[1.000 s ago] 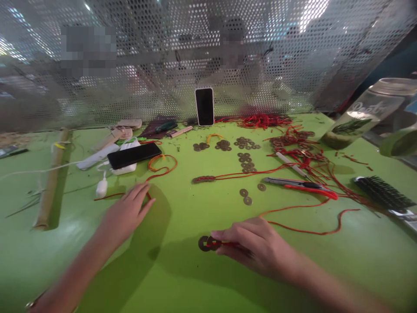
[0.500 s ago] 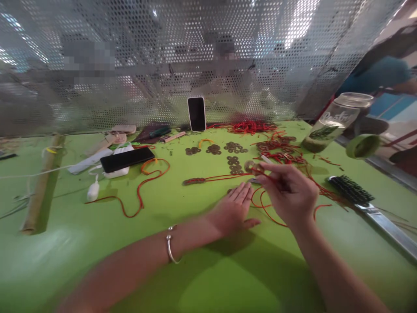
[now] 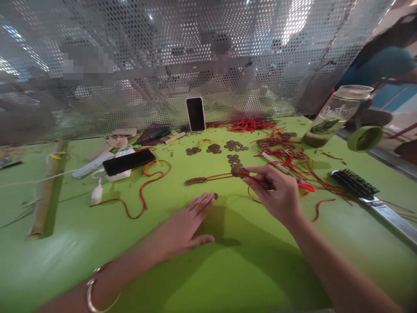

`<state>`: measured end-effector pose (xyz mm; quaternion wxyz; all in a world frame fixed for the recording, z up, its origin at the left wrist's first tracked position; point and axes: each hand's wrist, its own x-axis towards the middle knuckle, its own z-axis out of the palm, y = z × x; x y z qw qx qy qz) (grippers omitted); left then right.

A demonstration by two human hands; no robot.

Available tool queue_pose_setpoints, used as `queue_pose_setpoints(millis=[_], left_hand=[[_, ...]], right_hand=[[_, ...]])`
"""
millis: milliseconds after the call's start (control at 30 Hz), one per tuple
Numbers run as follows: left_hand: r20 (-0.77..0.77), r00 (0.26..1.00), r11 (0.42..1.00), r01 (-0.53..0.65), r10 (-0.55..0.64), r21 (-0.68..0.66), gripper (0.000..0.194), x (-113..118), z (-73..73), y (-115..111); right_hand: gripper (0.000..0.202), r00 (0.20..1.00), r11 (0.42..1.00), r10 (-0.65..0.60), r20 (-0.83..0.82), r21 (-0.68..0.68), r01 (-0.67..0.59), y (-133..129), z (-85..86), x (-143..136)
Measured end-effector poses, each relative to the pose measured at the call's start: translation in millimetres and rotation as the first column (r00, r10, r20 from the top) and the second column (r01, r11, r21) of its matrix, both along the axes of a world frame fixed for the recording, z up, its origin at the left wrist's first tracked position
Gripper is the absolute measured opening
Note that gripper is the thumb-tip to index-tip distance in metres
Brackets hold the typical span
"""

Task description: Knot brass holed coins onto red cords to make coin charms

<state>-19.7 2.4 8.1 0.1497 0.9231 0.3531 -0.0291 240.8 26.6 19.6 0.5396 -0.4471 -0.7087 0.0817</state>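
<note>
My left hand (image 3: 185, 226) lies flat on the table with its fingers stretched out. A single dark round coin (image 3: 215, 196) shows at its fingertips, partly under them. My right hand (image 3: 276, 191) is closed in a pinch on a coin (image 3: 243, 172) and the red cord (image 3: 221, 176) by it. Leftward the cord runs to a short row of strung coins (image 3: 195, 181). Just beyond the pinch, small flower-shaped groups of coins (image 3: 233, 159) lie on the table. Red-handled scissors (image 3: 305, 186) are partly hidden behind my right hand.
A white-edged phone (image 3: 195, 114) stands against the perforated metal screen (image 3: 146, 78). Right of it lie heaped red cords (image 3: 250, 125), a glass jar (image 3: 335, 117), its green lid (image 3: 365, 138) and a hairbrush (image 3: 355, 184). A black phone (image 3: 128, 161) and a bamboo stick (image 3: 48, 191) are left.
My left hand has slid left and toward me, a coin now showing at its fingertips. My right hand has moved left and slightly lower with the cord and coin, uncovering the red scissor handles.
</note>
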Motion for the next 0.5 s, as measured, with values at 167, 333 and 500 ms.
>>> queue_pose_setpoints(millis=[167, 333, 500], left_hand=[[-0.041, 0.995, 0.991, -0.082, 0.087, 0.107, 0.070, -19.4, 2.1, -10.6], [-0.017, 0.998, 0.986, -0.064, 0.067, 0.152, 0.070, -13.8, -1.3, -10.1], [0.022, 0.998, 0.968, -0.060, 0.057, 0.242, 0.058, -18.7, 0.0, 1.8]], right_hand=[[0.016, 0.994, 0.998, 0.056, 0.091, 0.034, -0.060, -3.6, -1.8, -12.8], [0.016, 0.973, 0.987, 0.158, 0.166, -0.025, -0.156, -5.4, -14.4, -25.8], [0.020, 0.951, 0.969, 0.228, 0.208, -0.146, -0.201, -5.6, -26.1, -32.1]])
